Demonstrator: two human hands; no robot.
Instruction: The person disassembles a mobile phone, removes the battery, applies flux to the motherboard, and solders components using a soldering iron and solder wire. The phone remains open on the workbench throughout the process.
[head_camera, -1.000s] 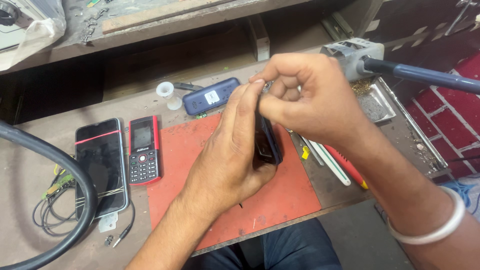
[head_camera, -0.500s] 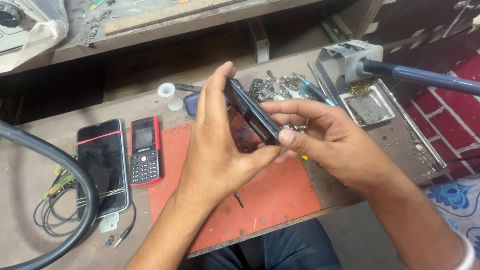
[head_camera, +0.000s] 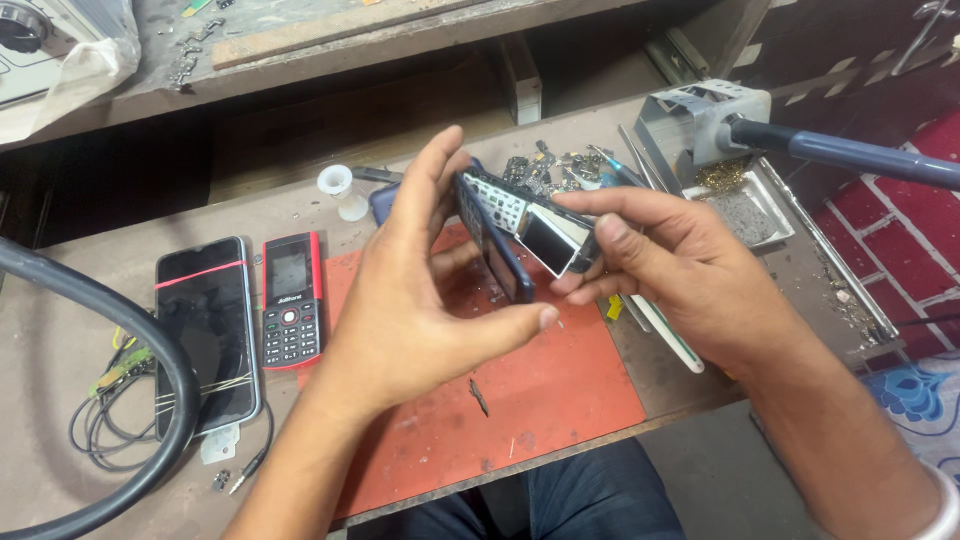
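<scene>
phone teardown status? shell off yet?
Done: dark shell in the left hand is parted from the inner board with keypad and small screen, held by the right hand. In hand: pulling them apart. Left: board untouched; red phone and smartphone lie aside.

On the left of the desk (head_camera: 60, 400) lie a black touchscreen smartphone (head_camera: 205, 335) and, just right of it, a red and black keypad phone (head_camera: 291, 300). A red rubber mat (head_camera: 540, 400) covers the middle, with a small metal tray (head_camera: 750, 215) far right and a thick black hose (head_camera: 120, 330) curving over the near left.
</scene>
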